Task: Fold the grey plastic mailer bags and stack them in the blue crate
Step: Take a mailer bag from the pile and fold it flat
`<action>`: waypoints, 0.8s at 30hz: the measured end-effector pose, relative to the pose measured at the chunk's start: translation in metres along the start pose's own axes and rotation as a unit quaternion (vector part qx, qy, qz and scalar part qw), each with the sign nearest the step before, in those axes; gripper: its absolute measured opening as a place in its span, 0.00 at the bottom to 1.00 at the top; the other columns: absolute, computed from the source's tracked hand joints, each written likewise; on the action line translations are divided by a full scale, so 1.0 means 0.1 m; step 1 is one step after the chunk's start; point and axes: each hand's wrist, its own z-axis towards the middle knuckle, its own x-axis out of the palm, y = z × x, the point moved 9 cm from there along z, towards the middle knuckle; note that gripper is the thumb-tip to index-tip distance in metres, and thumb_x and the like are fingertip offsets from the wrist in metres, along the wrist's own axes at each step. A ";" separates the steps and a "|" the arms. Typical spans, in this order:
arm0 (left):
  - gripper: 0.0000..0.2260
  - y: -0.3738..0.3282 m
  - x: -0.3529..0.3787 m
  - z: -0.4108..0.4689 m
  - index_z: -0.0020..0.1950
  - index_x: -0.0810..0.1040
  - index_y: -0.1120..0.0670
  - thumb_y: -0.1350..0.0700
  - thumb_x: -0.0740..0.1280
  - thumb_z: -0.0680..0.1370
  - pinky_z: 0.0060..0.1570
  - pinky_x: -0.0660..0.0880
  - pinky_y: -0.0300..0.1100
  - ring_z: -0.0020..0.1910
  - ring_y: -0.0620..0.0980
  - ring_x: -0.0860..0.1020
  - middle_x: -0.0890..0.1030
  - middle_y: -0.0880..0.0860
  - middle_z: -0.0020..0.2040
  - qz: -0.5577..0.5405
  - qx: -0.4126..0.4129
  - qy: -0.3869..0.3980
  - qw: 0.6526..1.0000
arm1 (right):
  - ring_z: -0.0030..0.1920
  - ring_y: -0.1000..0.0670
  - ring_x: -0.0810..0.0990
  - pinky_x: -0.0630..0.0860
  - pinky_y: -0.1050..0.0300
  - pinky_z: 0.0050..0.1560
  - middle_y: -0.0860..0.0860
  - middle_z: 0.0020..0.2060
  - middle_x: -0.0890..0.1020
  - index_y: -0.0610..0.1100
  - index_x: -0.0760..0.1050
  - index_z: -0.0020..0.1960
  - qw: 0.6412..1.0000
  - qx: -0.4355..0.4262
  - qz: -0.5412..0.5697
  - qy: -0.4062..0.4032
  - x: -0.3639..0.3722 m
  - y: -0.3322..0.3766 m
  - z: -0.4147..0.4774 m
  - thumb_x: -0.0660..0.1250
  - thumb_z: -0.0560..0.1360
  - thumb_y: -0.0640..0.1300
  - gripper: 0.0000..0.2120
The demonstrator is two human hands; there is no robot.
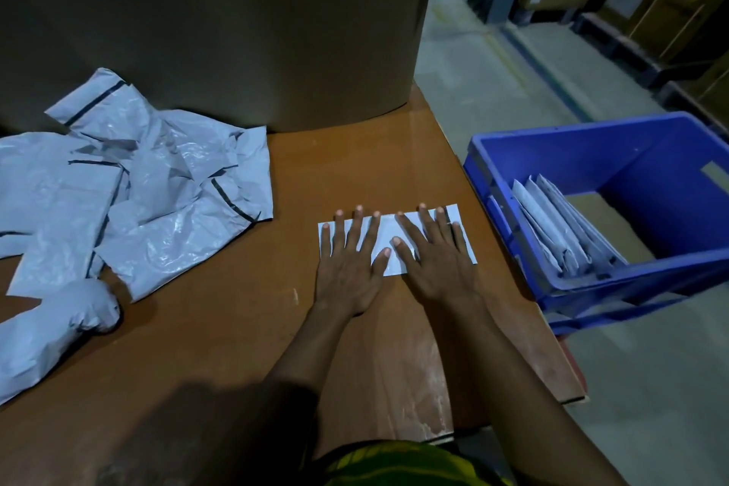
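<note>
A folded mailer bag (pixel 388 233) lies flat on the brown table (pixel 244 320), toward the table's right edge and a little nearer than the middle. It is a narrow, pale grey strip with crisp straight edges, its long side running left to right; a dark line shows near its right end, probably the sealing strip, though the fingers cover most of it. Both hands press down on it side by side. The left hand (pixel 349 260) lies flat with fingers straight and spread over the strip's left half; the right hand (pixel 436 258) does the same over the right half, its thumb angled toward the left thumb. Neither hand curls round anything.

On the left of the table sits a loose pile of unfolded mailer bags (pixel 130 201), crumpled and glossy, grey with black adhesive bands showing here and there. One of them at the near left is bunched into a roll.

To the right of the table, beside its edge, stands the blue crate (pixel 639 142). Inside it, folded bags (pixel 560 233) lean in a row against its left wall. A large brown cardboard box (pixel 221 28) rises at the far side of the table.
</note>
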 end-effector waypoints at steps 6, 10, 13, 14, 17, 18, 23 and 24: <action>0.29 0.03 0.08 0.00 0.85 0.50 0.46 0.38 0.47 0.86 0.80 0.48 0.62 0.84 0.59 0.43 0.48 0.51 0.85 0.020 -0.001 -0.015 1.000 | 0.82 0.50 0.34 0.38 0.43 0.82 0.55 0.83 0.41 0.63 0.43 0.83 0.999 0.020 -0.023 0.010 0.10 -0.07 0.03 0.41 0.84 0.68 0.29; 0.28 0.03 0.09 0.03 0.85 0.52 0.46 0.38 0.49 0.86 0.80 0.46 0.62 0.84 0.59 0.45 0.50 0.52 0.85 0.020 -0.001 -0.010 1.000 | 0.82 0.49 0.34 0.38 0.41 0.81 0.55 0.83 0.40 0.63 0.41 0.83 0.999 0.019 -0.018 0.025 0.10 -0.07 0.07 0.40 0.83 0.69 0.30; 0.29 0.05 0.10 0.03 0.85 0.52 0.45 0.38 0.50 0.85 0.81 0.44 0.61 0.84 0.59 0.44 0.49 0.52 0.85 0.026 -0.002 -0.008 1.000 | 0.82 0.49 0.34 0.37 0.42 0.81 0.55 0.83 0.41 0.63 0.43 0.83 1.000 0.020 -0.014 0.015 0.07 -0.05 0.06 0.41 0.83 0.68 0.30; 0.29 0.06 0.11 0.04 0.85 0.52 0.45 0.38 0.50 0.85 0.81 0.43 0.61 0.84 0.59 0.44 0.49 0.52 0.85 0.026 -0.006 -0.007 1.000 | 0.82 0.49 0.34 0.37 0.42 0.81 0.55 0.83 0.41 0.63 0.44 0.83 1.000 0.020 -0.014 0.015 0.07 -0.04 0.06 0.41 0.83 0.69 0.30; 0.29 0.05 0.09 0.03 0.85 0.53 0.45 0.37 0.50 0.85 0.81 0.43 0.60 0.84 0.59 0.45 0.49 0.51 0.85 0.021 -0.007 -0.008 1.000 | 0.82 0.49 0.32 0.34 0.41 0.81 0.55 0.83 0.39 0.63 0.42 0.83 0.999 0.021 -0.016 0.040 0.10 -0.06 0.08 0.41 0.83 0.69 0.30; 0.29 0.05 0.08 0.04 0.84 0.53 0.44 0.37 0.49 0.85 0.81 0.43 0.60 0.84 0.59 0.44 0.49 0.51 0.85 0.017 -0.008 -0.006 1.000 | 0.81 0.49 0.31 0.34 0.41 0.80 0.55 0.83 0.38 0.63 0.42 0.83 0.998 0.023 -0.012 0.050 0.11 -0.06 0.10 0.42 0.84 0.69 0.30; 0.29 0.08 0.10 0.05 0.84 0.50 0.43 0.36 0.45 0.84 0.81 0.45 0.61 0.83 0.57 0.41 0.46 0.50 0.85 0.008 -0.003 0.015 1.000 | 0.82 0.49 0.33 0.33 0.39 0.79 0.54 0.83 0.39 0.61 0.46 0.83 1.000 -0.006 -0.005 0.008 0.01 0.15 0.16 0.39 0.84 0.66 0.29; 0.28 0.07 0.10 0.05 0.85 0.50 0.43 0.36 0.45 0.85 0.81 0.44 0.61 0.83 0.57 0.41 0.46 0.50 0.85 0.010 -0.003 0.010 1.000 | 0.82 0.49 0.33 0.34 0.39 0.80 0.53 0.84 0.40 0.60 0.46 0.84 1.000 -0.019 -0.009 0.006 0.04 0.19 0.18 0.38 0.84 0.65 0.29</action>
